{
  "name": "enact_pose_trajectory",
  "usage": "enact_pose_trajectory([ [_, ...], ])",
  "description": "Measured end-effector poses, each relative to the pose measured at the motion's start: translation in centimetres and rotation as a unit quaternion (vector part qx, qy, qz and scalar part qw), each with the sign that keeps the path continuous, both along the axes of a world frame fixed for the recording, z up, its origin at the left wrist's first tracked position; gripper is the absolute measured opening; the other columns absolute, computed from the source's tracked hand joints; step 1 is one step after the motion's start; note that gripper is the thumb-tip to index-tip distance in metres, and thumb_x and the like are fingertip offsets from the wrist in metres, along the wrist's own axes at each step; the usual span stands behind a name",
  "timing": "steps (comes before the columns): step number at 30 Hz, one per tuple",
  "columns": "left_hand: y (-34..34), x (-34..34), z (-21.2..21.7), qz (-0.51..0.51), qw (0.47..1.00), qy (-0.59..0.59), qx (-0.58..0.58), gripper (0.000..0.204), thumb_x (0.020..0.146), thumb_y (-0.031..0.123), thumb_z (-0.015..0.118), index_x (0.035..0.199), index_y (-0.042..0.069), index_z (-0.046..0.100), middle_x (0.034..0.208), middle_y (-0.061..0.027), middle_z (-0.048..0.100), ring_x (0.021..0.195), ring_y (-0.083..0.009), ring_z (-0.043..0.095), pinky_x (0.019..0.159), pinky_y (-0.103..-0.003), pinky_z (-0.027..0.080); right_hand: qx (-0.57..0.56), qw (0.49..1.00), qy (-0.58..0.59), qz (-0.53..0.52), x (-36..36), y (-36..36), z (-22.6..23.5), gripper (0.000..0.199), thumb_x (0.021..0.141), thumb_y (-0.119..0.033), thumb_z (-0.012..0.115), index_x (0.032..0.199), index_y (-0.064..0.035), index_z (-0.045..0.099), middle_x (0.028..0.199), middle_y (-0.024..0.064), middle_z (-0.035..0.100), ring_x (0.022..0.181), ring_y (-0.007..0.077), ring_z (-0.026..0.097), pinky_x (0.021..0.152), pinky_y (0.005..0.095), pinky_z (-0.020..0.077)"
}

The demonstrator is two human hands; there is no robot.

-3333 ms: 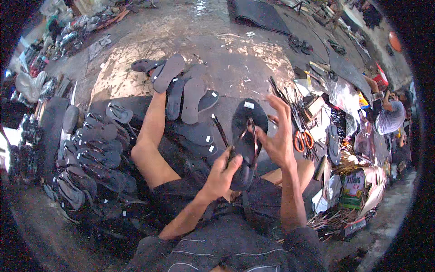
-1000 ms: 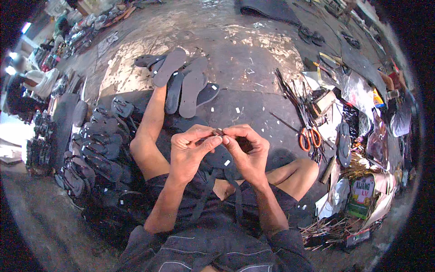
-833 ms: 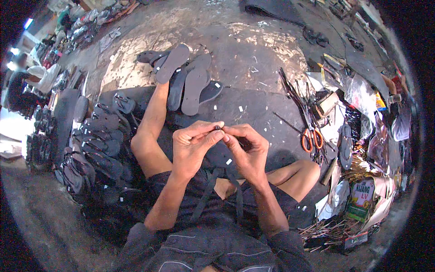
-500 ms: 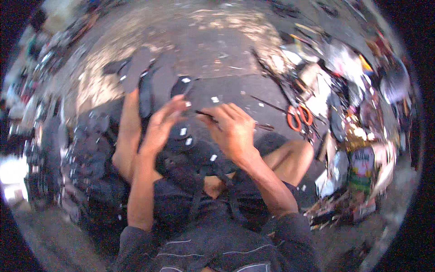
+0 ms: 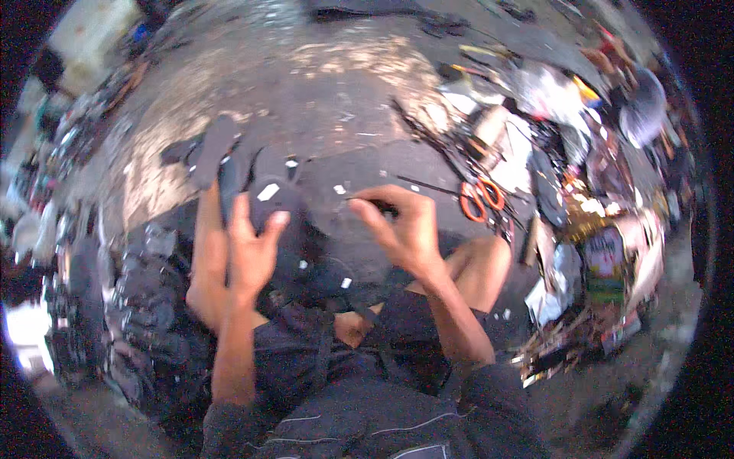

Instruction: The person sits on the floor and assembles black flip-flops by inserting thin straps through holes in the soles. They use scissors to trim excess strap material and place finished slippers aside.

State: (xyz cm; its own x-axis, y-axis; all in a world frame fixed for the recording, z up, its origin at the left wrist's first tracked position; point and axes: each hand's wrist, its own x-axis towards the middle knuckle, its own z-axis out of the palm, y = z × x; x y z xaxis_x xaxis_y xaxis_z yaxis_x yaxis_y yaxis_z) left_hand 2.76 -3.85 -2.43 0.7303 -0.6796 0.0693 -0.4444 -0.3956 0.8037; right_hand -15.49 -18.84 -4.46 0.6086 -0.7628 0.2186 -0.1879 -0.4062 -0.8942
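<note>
My left hand [image 5: 254, 256] is raised with the thumb and fingers spread apart. Beside and beyond it are dark, flat pieces shaped like shoe soles [image 5: 215, 149], and one carries a white patch [image 5: 267, 191]. My thumb overlaps a dark piece in the picture; blur hides whether they touch. My right hand [image 5: 409, 226] is bent, with thumb and index fingertip close together in a pinch. Something dark shows inside the curl of its fingers, too unclear to name. Scissors with orange handles [image 5: 472, 201] lie to the right of this hand.
Small white bits [image 5: 339, 189] are scattered over the dark ground sheet [image 5: 367, 164]. To the right lies a clutter of bags, scraps and a coloured packet [image 5: 605, 264]. A dark heap [image 5: 157, 306] stands at my left, beside my bent leg.
My hands have moved apart; the left is lower, with its thumb spread. The dark thin tool seen earlier in my right hand no longer shows clearly. The whole view has shifted slightly.
</note>
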Motion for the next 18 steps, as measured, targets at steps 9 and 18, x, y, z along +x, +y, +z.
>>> enact_pose_trajectory([
  [9,2.6,-4.5,-1.1,-0.034,0.987,0.067,-0.146,0.033,0.100,0.014,0.072,0.124,-0.004,0.059,0.108,-0.0152,0.072,0.099,-0.0213,0.068,0.088,-0.036,0.054,-0.064,0.996,-0.001,0.069,2.0,4.7,0.9,0.017,0.088,-0.013,0.082,0.100,-0.0005,0.078,0.090,0.0148,0.077,0.075,0.0239,0.073,0.068,0.0354,0.0557],
  [18,2.9,-6.2,-0.7,-0.011,0.995,0.015,-0.097,0.027,0.092,0.001,0.074,0.118,-0.004,0.071,0.088,-0.0187,0.073,0.083,-0.0095,0.069,0.072,-0.033,0.056,-0.185,0.982,-0.027,-0.018,3.0,5.6,-1.5,0.015,0.085,-0.008,0.082,0.097,-0.0026,0.074,0.087,0.0122,0.072,0.072,0.0248,0.070,0.064,0.0346,0.0550],
])
